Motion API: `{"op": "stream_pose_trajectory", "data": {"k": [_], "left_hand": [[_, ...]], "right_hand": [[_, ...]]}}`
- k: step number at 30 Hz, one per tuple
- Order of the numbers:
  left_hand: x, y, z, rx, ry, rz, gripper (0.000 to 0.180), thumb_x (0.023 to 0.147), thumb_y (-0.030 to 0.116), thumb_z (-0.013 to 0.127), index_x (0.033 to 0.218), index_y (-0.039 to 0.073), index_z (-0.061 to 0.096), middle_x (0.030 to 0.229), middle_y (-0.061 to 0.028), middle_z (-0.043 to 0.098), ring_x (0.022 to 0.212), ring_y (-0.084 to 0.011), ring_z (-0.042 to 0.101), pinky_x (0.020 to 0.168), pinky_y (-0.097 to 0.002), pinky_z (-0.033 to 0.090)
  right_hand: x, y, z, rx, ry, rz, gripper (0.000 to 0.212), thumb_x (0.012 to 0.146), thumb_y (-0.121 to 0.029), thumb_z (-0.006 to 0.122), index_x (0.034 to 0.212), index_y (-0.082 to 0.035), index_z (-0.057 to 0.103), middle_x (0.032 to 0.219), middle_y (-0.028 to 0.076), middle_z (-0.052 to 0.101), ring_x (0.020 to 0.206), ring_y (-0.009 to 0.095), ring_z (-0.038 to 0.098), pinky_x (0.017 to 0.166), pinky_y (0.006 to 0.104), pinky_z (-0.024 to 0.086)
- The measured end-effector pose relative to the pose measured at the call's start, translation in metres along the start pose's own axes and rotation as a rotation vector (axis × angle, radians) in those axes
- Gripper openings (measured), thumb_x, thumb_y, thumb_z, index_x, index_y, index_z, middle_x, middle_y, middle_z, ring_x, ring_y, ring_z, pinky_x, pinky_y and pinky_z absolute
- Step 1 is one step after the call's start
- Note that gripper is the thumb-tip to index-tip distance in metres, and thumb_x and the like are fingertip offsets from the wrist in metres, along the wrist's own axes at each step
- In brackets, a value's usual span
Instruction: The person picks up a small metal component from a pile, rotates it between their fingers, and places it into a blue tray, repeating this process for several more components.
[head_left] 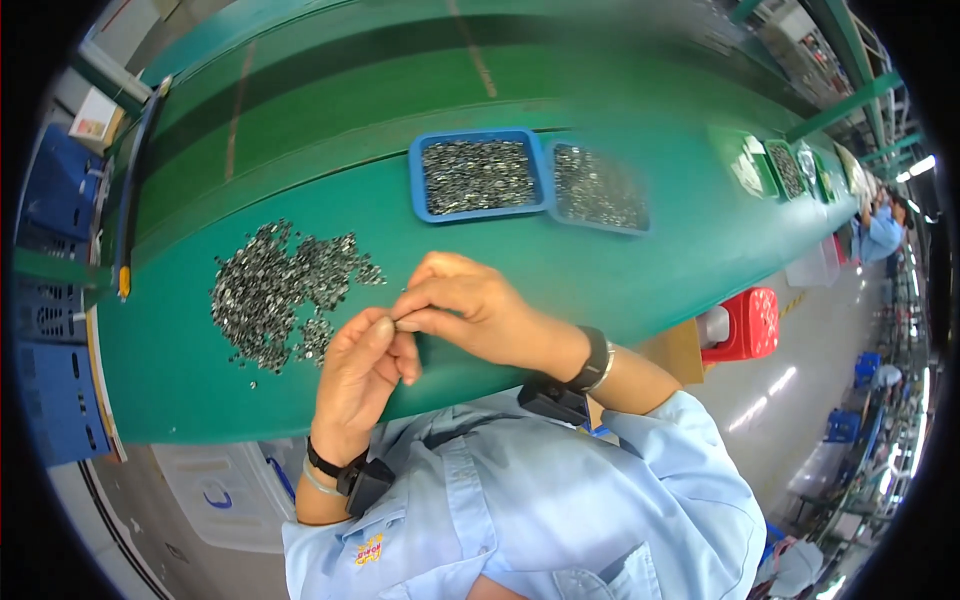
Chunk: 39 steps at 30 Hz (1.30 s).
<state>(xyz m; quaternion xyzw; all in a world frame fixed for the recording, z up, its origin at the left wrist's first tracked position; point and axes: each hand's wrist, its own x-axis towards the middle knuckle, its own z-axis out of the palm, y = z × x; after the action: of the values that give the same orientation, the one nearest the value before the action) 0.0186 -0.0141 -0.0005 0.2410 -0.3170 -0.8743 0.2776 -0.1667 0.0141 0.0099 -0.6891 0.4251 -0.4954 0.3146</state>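
Observation:
In front of my chest, my left hand point(362, 368) and my right hand point(472, 308) meet at the fingertips over the near side of the green table point(560, 280). Thumb and forefinger of each are pinched on one tiny greyish part point(398, 326), mostly covered by the fingers. Just left of them lies a loose pile of small shiny black-and-silver parts point(262, 295), spread flat on the table. Beyond my right hand, a blue tray point(416, 180) is filled with similar small parts. A second, paler tray point(600, 228) of parts touches its right side, partly blurred.
A green conveyor belt point(340, 110) runs along the table's far side. Green trays point(772, 172) stand at the far right. A red stool point(752, 322) is on the floor at right; a clear plastic bin point(225, 500) sits below the table at left. Other people point(880, 235) are farther off.

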Motion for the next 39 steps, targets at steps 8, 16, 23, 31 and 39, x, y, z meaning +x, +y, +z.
{"op": "stream_pose_trajectory", "data": {"k": [8, 16, 23, 31, 39], "left_hand": [[-0.002, -0.008, 0.001, -0.171, 0.122, 0.043, 0.017, 0.094, 0.019, 0.05, 0.098, 0.003, 0.056, 0.067, -0.0044, 0.054, 0.054, -0.0122, 0.049, 0.048, -0.0245, 0.037], [0.002, -0.008, 0.01, -0.053, 0.187, 0.056, 0.018, 0.093, 0.019, 0.052, 0.1, 0.003, 0.057, 0.073, -0.0051, 0.06, 0.057, -0.0095, 0.052, 0.049, -0.0226, 0.04], [-0.001, -0.007, 0.014, 0.001, 0.228, 0.116, 0.018, 0.092, 0.019, 0.055, 0.098, 0.003, 0.059, 0.078, -0.0062, 0.063, 0.058, -0.0097, 0.054, 0.049, -0.0219, 0.042], [-0.003, -0.003, 0.018, -0.006, 0.208, 0.122, 0.018, 0.092, 0.019, 0.055, 0.098, 0.002, 0.058, 0.08, -0.0068, 0.063, 0.058, -0.0102, 0.053, 0.05, -0.0223, 0.043], [-0.004, -0.005, 0.013, -0.031, 0.186, 0.112, 0.018, 0.093, 0.02, 0.054, 0.095, 0.003, 0.057, 0.079, -0.0064, 0.062, 0.058, -0.0107, 0.053, 0.05, -0.0225, 0.042]], "right_hand": [[-0.004, -0.005, 0.017, -0.283, 0.124, -0.077, 0.017, 0.075, -0.008, 0.067, 0.093, -0.008, 0.065, 0.085, 0.006, 0.058, 0.079, 0.023, 0.056, 0.069, 0.0327, 0.045], [-0.008, 0.001, 0.005, -0.38, 0.062, -0.07, 0.022, 0.075, -0.008, 0.067, 0.097, -0.009, 0.064, 0.087, 0.005, 0.059, 0.082, 0.023, 0.056, 0.069, 0.033, 0.044], [-0.007, -0.001, 0.01, -0.312, 0.114, -0.032, 0.02, 0.073, -0.008, 0.07, 0.092, -0.01, 0.063, 0.086, 0.005, 0.059, 0.081, 0.023, 0.057, 0.069, 0.0333, 0.045], [-0.01, 0.003, 0.011, -0.317, 0.119, -0.077, 0.019, 0.073, -0.008, 0.071, 0.09, -0.009, 0.063, 0.087, 0.005, 0.06, 0.081, 0.023, 0.058, 0.068, 0.0326, 0.046], [-0.01, -0.001, 0.014, -0.285, 0.136, -0.065, 0.018, 0.072, -0.007, 0.071, 0.089, -0.009, 0.063, 0.087, 0.006, 0.06, 0.082, 0.023, 0.058, 0.068, 0.0321, 0.047]]}}
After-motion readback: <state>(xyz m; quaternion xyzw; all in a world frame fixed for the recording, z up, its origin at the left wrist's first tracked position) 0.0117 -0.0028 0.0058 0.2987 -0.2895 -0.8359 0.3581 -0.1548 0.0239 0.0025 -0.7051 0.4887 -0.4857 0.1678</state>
